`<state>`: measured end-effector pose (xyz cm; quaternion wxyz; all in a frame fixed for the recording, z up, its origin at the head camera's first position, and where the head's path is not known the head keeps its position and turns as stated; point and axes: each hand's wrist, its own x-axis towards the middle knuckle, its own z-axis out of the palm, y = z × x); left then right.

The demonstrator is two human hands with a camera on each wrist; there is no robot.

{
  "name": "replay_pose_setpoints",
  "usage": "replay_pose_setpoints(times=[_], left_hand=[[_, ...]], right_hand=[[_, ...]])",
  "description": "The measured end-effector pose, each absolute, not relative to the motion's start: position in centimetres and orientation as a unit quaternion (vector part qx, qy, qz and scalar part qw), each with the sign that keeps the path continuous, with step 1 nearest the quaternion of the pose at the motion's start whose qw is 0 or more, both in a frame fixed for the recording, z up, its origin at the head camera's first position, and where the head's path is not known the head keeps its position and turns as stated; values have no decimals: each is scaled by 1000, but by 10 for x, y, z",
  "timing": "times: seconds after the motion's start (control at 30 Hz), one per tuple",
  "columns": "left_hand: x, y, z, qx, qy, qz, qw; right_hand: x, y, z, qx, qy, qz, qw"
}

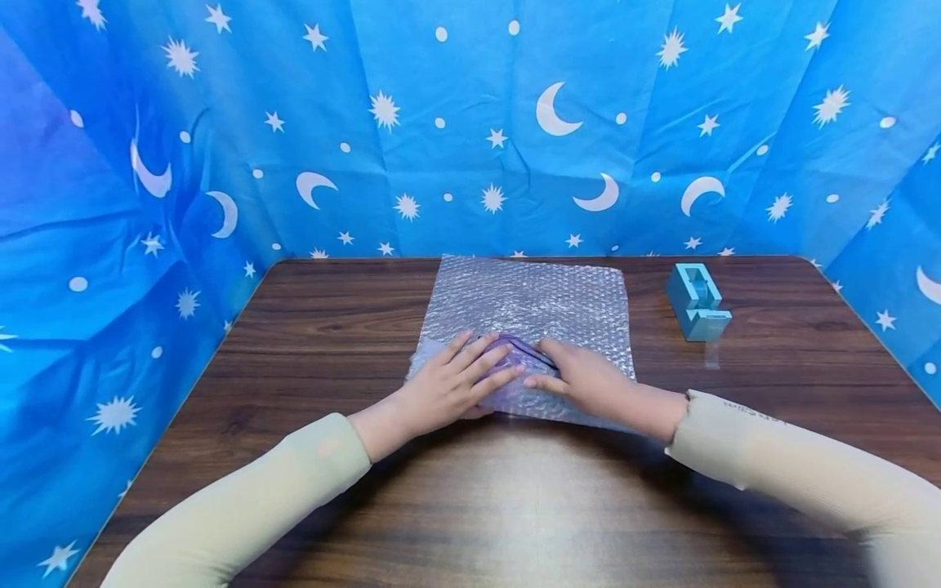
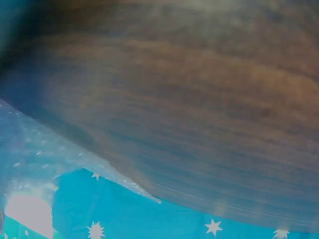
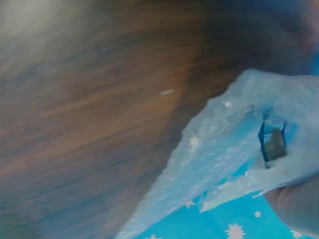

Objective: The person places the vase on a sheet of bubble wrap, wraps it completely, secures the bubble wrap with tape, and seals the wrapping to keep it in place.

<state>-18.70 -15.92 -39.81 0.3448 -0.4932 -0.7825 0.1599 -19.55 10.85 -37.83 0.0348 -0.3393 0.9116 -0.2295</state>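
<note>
A sheet of bubble wrap [image 1: 525, 298] lies on the table, its near part folded over a purple, dark-edged object [image 1: 515, 345]. My left hand [image 1: 456, 384] rests across the fold with its fingers spread and straight. On the other side, my right hand [image 1: 595, 380] grips the folded wrap at the object's right end, between thumb and fingers. The right wrist view shows an open-ended fold of bubble wrap [image 3: 199, 154] with a dark angular outline [image 3: 273, 142] inside it. In the left wrist view only a bubble wrap edge [image 2: 55, 144] shows; the hand is out of sight there.
A light blue tape dispenser [image 1: 697, 302] stands at the back right of the brown wooden table [image 1: 338, 318], a strip of tape [image 1: 711, 356] hanging from its front. Behind and at both sides hangs a blue curtain [image 1: 470, 90] with white moons and stars.
</note>
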Motion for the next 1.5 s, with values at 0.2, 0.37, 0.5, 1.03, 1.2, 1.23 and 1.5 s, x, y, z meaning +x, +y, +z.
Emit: replay_pose_setpoints(times=[0.2,0.37,0.5,1.03,1.2,1.23,1.5], left_hand=[[-175,-148,-394,-455,-801,176,348],[-165,-133,-393,-378,-871,112,293],[-164,-126,-392,-331,-905,52,260],[-182,-126,-373,-364,-921,-32,136],[-181,-121,-366,-361,-928,-54,79],[-182,-120,-365,-360,-928,-55,72],[-195,-117,-353,-341,-937,-77,-2]], right_hand=[[-193,104,-373,-331,920,-207,42],[-201,104,-368,-334,919,-202,59],[-208,104,-362,-341,919,-187,69],[-220,104,-351,-319,930,-147,105],[-217,110,-348,-310,929,-162,125],[-215,111,-347,-308,931,-159,117],[-181,113,-330,-343,931,-73,-104]])
